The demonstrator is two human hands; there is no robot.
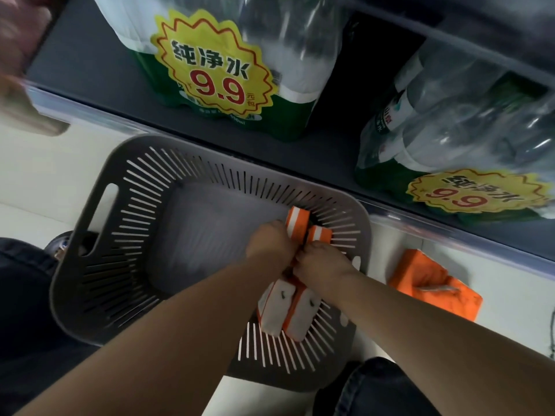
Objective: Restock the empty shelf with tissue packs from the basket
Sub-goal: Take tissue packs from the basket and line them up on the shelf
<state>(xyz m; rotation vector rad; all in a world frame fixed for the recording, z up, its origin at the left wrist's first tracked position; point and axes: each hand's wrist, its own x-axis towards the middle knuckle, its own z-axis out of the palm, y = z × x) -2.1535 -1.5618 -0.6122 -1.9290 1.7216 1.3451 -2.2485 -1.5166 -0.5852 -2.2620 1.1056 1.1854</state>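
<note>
Here both hands are down inside the grey slotted basket [192, 235], which stands on the pale floor [30, 181] directly in front of the dark shelf [90, 70]. The left hand [270, 244] has its fingers curled round the orange and white tissue packs [297, 220], and the right hand [321, 262], just beside it and touching it, is also curled and grips the packs next to them. The two hands are pressed close together at the right side of the basket, near its wall. The packs stand side by side; their orange striped ends show above the knuckles, towards the shelf, and their white ends show below the wrists, towards the person. I cannot tell how many packs each hand holds, because the hands cover the middle of them. The rest of the basket bottom is bare grey plastic, and a handle slot is cut in its left wall. One loose orange pack [432, 283] lies on the floor to the right of the basket, apart from it and near the edge of the shelf. On the shelf stands a wrapped pack of water bottles [294, 55] with a yellow price sticker [210, 64] that reads 9.9, and a second water pack [450, 124] with the same kind of sticker lies further right. The person's knees in dark jeans [24, 295] are at both sides of the forearms
</note>
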